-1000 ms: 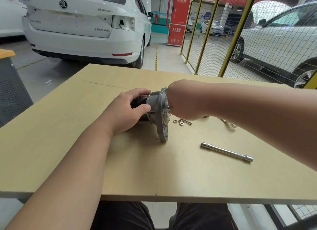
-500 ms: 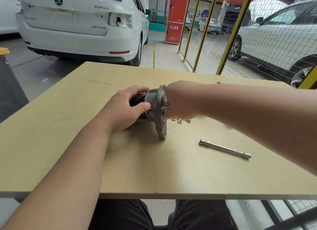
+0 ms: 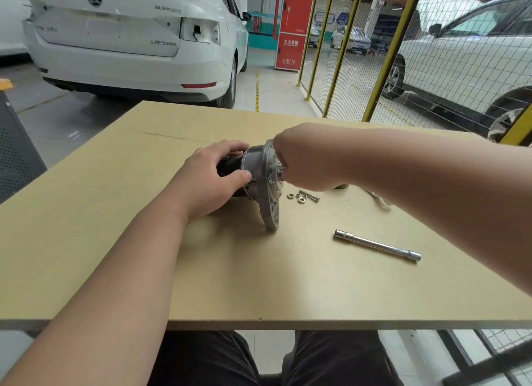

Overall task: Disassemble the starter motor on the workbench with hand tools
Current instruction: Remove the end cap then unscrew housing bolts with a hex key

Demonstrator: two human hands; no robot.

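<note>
Motor [image 3: 254, 162] axis lies left–right, mid-frame: my left hand [image 3: 213, 181] grips its body; right hand [image 3: 305, 161], grip unseen, at flange [image 3: 272, 213].

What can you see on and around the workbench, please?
Grey metal starter motor with black body: one, grey and black, mid-bench on its side.
Small metal nuts: a few, silver, right of the motor.
Short steel bolt: one, silver, beside the nuts.
Chrome socket extension bar: one, silver, bench right.
Beige wooden workbench: one, beige, foreground.
White saloon car: one, white, behind the bench.
Red cabinet: one, red, background.
Yellow-framed mesh fence: one, yellow, right background.
Left hand: one, grip round the motor's black body.
Right hand: one, at the motor's flanged end, fingers hidden.
</note>
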